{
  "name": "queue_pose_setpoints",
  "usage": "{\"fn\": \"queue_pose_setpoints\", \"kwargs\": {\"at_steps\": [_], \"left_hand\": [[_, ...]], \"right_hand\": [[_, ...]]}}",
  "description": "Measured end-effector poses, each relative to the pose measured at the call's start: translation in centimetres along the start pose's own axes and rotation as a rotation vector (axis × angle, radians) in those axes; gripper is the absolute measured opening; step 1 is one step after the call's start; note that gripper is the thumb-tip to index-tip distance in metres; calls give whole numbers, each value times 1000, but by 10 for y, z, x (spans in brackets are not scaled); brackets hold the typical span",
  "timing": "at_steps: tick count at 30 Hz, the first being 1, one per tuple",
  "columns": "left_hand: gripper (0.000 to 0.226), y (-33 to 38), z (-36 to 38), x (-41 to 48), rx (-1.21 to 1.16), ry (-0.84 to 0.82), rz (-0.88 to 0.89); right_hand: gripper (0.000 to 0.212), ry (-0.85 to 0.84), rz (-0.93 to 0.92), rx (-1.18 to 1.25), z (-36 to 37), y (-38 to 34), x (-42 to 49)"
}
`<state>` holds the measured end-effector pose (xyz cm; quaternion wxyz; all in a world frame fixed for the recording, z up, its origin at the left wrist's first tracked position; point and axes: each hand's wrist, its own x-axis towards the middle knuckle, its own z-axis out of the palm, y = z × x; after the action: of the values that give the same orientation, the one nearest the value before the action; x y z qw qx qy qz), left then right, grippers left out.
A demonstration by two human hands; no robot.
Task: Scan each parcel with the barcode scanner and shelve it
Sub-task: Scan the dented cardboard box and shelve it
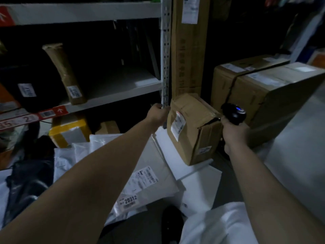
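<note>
At nine to twelve o'clock in your view stands the grey metal shelving (84, 13), its perforated upright (166, 59) running down to the centre; on its middle shelf a long brown-wrapped parcel (65, 73) leans beside a black one (26, 81), each with a white label. At two to three o'clock two big cardboard cartons (267, 92) sit side by side, touching, with a tall flat carton (190, 50) standing upright at twelve o'clock just beside the upright. Below, from six to nine o'clock, white poly mailers (149, 180) lie spread and overlapping on the floor, one labelled 20312. At centre a dented cardboard box (193, 131) rests on those mailers, tilted, its label facing you. Your left hand (158, 114) is closed around the box's top left corner, close to the upright. Your right hand (233, 131), at the box's right edge, is wrapped tight around the black barcode scanner (234, 113), whose blue light glows on top.
</note>
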<state>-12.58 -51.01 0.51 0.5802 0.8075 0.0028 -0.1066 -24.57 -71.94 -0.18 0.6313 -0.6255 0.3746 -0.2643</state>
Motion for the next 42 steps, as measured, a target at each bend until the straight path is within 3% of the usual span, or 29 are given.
{"fn": "queue_pose_setpoints", "kwargs": {"at_steps": [2, 4, 7, 10, 20, 23, 32, 35, 38, 40, 42], "left_hand": [[59, 13, 10, 13, 16, -29, 31], [36, 24, 17, 24, 14, -62, 62], [45, 31, 26, 44, 9, -102, 86], [21, 32, 30, 55, -8, -118, 78], [21, 13, 13, 69, -146, -133, 40], [34, 10, -8, 61, -154, -121, 46], [35, 5, -105, -6, -132, -68, 115], [27, -2, -151, -39, -137, -11, 133], [35, -10, -197, -74, -124, 33, 136], [35, -17, -228, -99, -94, 87, 141], [35, -24, -254, -127, -83, 155, 141]], "right_hand": [[51, -24, 75, 75, 5, 4, 6], [54, -34, 129, 123, 9, 5, 9], [51, -41, 165, 155, 12, 7, 15], [51, -52, 220, 170, 14, 8, 18], [55, -69, 247, 168, 27, 4, 11], [56, -109, 219, 175, 30, 0, 4], [24, -226, 56, 167, 51, -25, -45], [32, -319, 35, 178, 67, -34, -71], [11, -439, 38, 174, 86, -39, -99], [13, -522, 30, 159, 101, -40, -119], [36, -599, 28, 140, 118, -40, -141]]}}
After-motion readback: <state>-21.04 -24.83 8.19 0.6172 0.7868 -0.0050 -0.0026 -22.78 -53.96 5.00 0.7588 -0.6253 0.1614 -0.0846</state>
